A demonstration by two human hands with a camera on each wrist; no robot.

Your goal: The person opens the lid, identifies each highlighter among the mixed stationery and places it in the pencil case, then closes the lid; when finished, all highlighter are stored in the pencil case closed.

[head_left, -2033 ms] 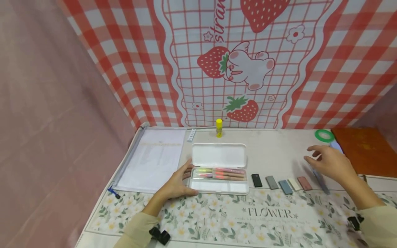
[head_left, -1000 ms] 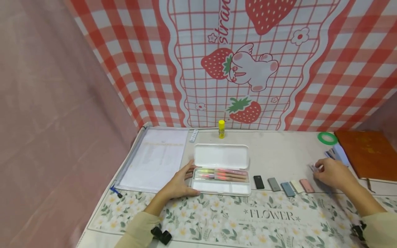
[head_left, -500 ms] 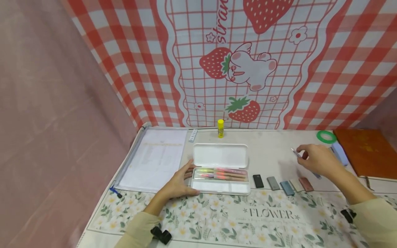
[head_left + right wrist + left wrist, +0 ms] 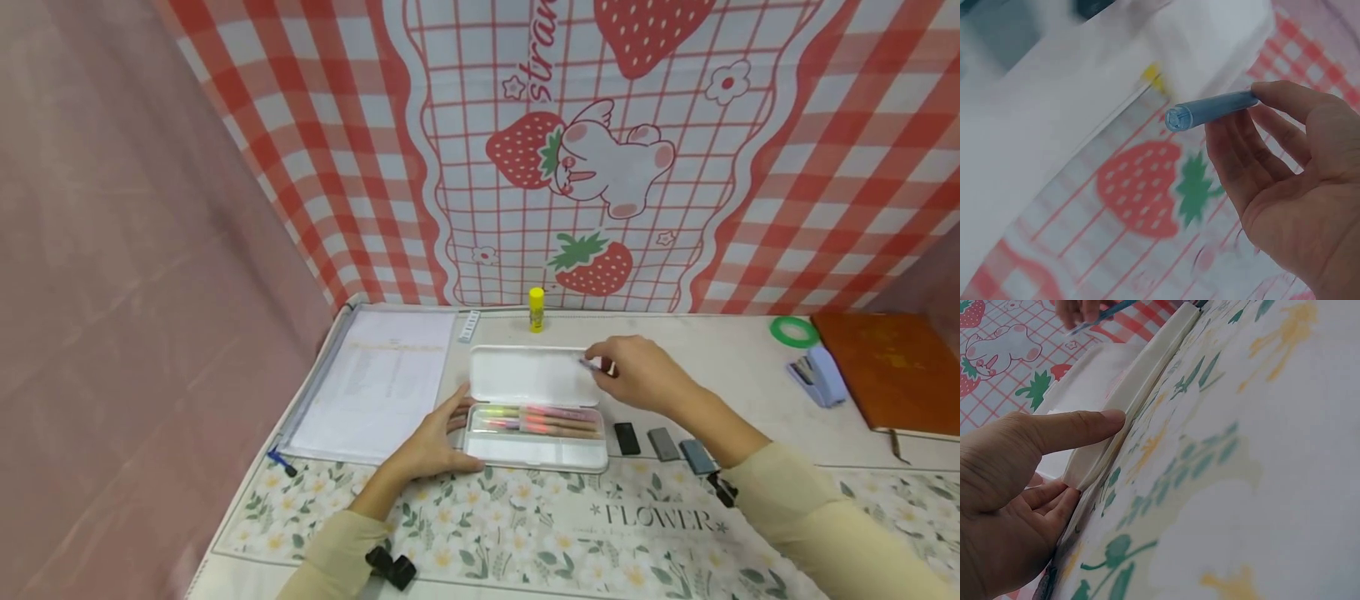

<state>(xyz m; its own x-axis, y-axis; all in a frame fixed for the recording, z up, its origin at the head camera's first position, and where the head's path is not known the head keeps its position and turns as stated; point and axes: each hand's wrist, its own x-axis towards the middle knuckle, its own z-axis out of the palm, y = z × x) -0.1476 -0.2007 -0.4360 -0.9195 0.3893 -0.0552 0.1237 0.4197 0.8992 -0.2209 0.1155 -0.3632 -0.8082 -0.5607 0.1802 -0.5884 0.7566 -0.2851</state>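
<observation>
An open white pencil case (image 4: 513, 452) lies with its lid (image 4: 525, 375) folded back, several colourful pens (image 4: 540, 422) in the rear part of its tray. My left hand (image 4: 429, 442) grips the case's left front corner, thumb along the front wall and fingers at the end, as the left wrist view shows. Over the right end of the lid, my right hand (image 4: 648, 372) pinches a blue pen (image 4: 1213, 111) between thumb and fingertips. One clear round end of the pen faces the right wrist camera; the other end is hidden by the hand.
Small flat blocks in black (image 4: 626, 438), grey (image 4: 663, 444) and blue (image 4: 697, 457) lie right of the case. Behind stands a yellow glue stick (image 4: 536, 310). A lilac stapler (image 4: 817, 377), green tape roll (image 4: 795, 332) and brown notebook (image 4: 892, 371) lie right; a zip folder (image 4: 375, 383) left.
My right hand picked up the blue pen near the stapler and carried it left to above the case's lid. Its forearm now covers the cream and pink blocks. The left hand stays put.
</observation>
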